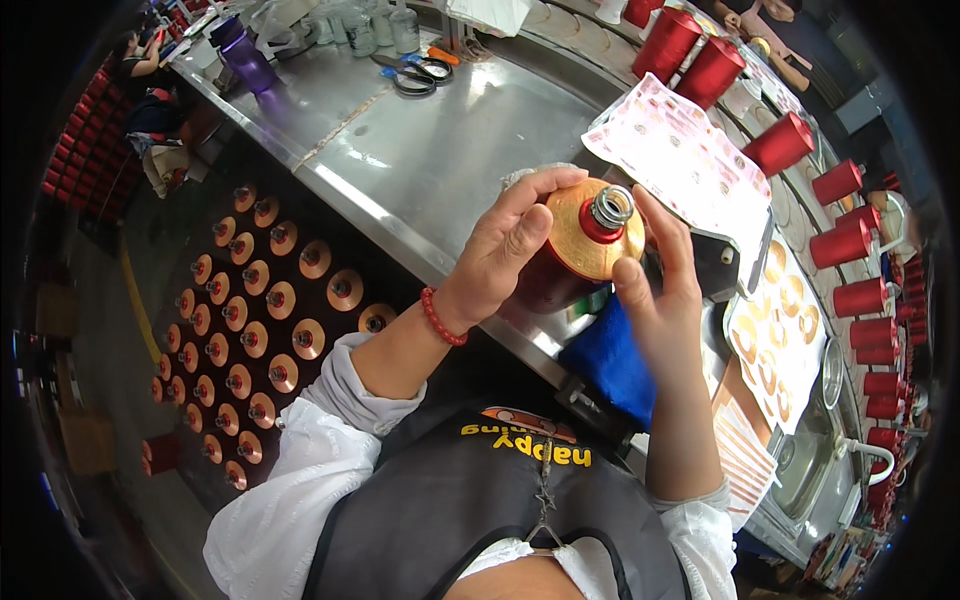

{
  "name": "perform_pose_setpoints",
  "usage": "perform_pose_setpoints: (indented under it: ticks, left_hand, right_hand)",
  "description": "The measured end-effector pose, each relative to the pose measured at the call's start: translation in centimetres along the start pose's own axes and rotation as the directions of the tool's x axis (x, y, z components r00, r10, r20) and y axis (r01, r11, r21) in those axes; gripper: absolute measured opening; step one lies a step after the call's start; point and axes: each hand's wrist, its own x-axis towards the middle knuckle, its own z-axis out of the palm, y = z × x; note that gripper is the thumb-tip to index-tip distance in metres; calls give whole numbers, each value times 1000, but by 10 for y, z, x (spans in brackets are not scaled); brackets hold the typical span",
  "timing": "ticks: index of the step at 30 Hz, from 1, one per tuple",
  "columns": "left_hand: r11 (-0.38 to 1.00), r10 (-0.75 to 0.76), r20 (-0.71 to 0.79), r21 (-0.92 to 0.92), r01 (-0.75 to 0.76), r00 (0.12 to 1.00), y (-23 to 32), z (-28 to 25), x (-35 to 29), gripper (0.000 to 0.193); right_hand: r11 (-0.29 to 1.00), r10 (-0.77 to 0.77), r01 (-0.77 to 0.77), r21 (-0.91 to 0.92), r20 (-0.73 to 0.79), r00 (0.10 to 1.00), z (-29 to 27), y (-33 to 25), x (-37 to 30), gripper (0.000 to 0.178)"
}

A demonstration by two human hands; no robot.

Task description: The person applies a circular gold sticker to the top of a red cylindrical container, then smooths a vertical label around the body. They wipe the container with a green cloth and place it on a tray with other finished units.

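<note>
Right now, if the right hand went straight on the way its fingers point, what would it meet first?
Probably the pink patterned sheet just beyond the fingertips of the right hand, which touches the red spool; depth is unclear, so it might pass above.
</note>
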Motion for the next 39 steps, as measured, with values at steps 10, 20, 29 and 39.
perform_pose_setpoints:
  ticks: [10,20,29,39]
  left_hand:
    - [960,171,-20,229,-162,985,1,-13,2,36]
    - [1000,8,3,-2,-8,1000,-1,-19,-2,37]
    - [961,-190,161,-171,217,969,6,-24,27,38]
    - [940,-198,211,-237,247,957,7,-24,37,37]
  right_hand:
    - [990,-83,83,-116,2,997,13,-15,-1,48]
    - [988,-67,69,-142,20,998,14,-16,-4,48]
    - [994,-58,60,-94,30,998,16,-16,-8,50]
    - [996,-62,64,-62,34,997,15,-14,-12,52]
